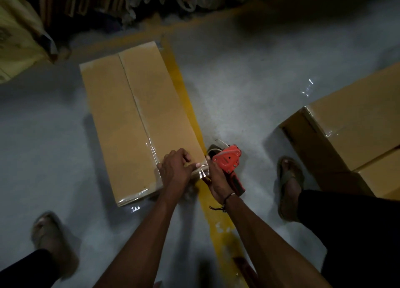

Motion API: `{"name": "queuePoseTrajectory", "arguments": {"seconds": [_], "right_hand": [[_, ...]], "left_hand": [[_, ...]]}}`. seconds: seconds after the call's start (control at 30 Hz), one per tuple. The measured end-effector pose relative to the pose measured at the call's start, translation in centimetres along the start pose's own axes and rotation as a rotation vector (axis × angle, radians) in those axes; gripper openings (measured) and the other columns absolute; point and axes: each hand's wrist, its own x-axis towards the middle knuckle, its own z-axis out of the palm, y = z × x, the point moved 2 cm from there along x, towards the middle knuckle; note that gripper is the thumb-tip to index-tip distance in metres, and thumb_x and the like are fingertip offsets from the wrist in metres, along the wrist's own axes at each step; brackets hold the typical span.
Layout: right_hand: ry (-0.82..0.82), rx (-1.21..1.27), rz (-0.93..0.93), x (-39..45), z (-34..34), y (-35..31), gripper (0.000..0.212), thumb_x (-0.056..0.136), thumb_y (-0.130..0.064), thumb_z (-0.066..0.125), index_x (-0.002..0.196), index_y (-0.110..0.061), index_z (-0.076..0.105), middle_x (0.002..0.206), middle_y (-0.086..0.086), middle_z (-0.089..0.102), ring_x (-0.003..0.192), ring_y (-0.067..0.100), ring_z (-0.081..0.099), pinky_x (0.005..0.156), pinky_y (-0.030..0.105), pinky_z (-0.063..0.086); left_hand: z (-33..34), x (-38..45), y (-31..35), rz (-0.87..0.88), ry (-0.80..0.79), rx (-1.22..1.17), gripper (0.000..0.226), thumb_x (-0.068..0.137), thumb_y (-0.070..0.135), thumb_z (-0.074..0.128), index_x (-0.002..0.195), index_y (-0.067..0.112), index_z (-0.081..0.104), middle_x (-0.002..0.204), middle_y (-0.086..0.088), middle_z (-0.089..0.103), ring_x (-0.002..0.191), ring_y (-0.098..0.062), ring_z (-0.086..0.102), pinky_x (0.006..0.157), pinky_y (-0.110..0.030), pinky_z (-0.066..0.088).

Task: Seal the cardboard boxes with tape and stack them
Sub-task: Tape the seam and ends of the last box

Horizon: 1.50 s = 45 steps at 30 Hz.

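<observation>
A long brown cardboard box (129,118) lies on the grey floor with its two top flaps closed; clear tape runs along the near part of the middle seam. My left hand (176,168) rests on the box's near right corner and presses a strip of clear tape (202,168) down with its fingers. My right hand (218,183) grips the handle of a red tape dispenser (227,160) just off that corner, and the tape stretches from it to the box.
Two taped cardboard boxes (346,127) stand stacked at the right. A yellow floor line (179,79) runs under the long box's right side. Flattened cardboard and bags (108,2) lean at the back. My sandalled feet (289,183) stand on either side.
</observation>
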Motion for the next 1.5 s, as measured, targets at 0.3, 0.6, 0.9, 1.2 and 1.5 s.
{"name": "queuePoseTrajectory", "arguments": {"seconds": [0.3, 0.6, 0.9, 1.2, 1.5], "right_hand": [[0.279, -0.608, -0.49, -2.6, -0.1, -5.0, 0.007, 0.097, -0.017, 0.063, 0.099, -0.016, 0.07, 0.096, -0.002, 0.071, 0.092, 0.01, 0.066, 0.083, 0.028, 0.053], [-0.421, -1.548, -0.829, -5.0, 5.1, -6.4, 0.022, 0.083, -0.046, 0.069, 0.098, -0.031, 0.066, 0.092, -0.012, 0.062, 0.091, 0.014, 0.052, 0.078, 0.042, 0.046], [-0.585, -2.122, -0.992, -4.4, 6.5, -6.6, 0.025, 0.093, -0.033, 0.052, 0.116, -0.024, 0.05, 0.11, 0.002, 0.05, 0.099, 0.022, 0.045, 0.07, 0.044, 0.05], [-0.841, -2.075, -0.964, -4.6, 8.2, -7.2, 0.023, 0.096, -0.028, 0.056, 0.118, -0.024, 0.05, 0.105, 0.0, 0.051, 0.092, 0.018, 0.049, 0.065, 0.041, 0.05], [-0.724, -2.231, -0.9, -3.4, 7.5, -9.7, 0.046, 0.088, -0.044, 0.066, 0.123, -0.023, 0.044, 0.109, 0.003, 0.05, 0.088, 0.026, 0.059, 0.065, 0.044, 0.052]], "left_hand": [[-1.0, 0.1, -0.6, 0.1, -0.096, -0.097, 0.03, 0.07, 0.037, 0.088, 0.08, 0.027, 0.061, 0.078, 0.011, 0.059, 0.08, -0.015, 0.057, 0.069, -0.037, 0.04], [-4.5, -3.5, -9.0, 0.28, -0.028, -0.026, 0.016, 0.084, 0.041, 0.072, 0.086, 0.031, 0.06, 0.08, 0.013, 0.049, 0.08, -0.015, 0.048, 0.068, -0.036, 0.035], [-5.2, -4.2, -9.7, 0.425, -0.158, 0.284, 0.03, 0.089, 0.03, 0.071, 0.114, 0.031, 0.055, 0.113, 0.004, 0.054, 0.104, -0.02, 0.051, 0.081, -0.038, 0.043], [-6.3, -5.6, -10.8, 0.385, -0.119, 0.359, 0.052, 0.081, 0.027, 0.08, 0.123, 0.028, 0.051, 0.119, 0.001, 0.052, 0.106, -0.021, 0.05, 0.084, -0.037, 0.043], [-6.9, -3.8, -9.8, 0.416, -0.193, 0.406, 0.043, 0.085, 0.034, 0.074, 0.119, 0.023, 0.051, 0.114, -0.004, 0.051, 0.103, -0.028, 0.052, 0.076, -0.041, 0.046]]}}
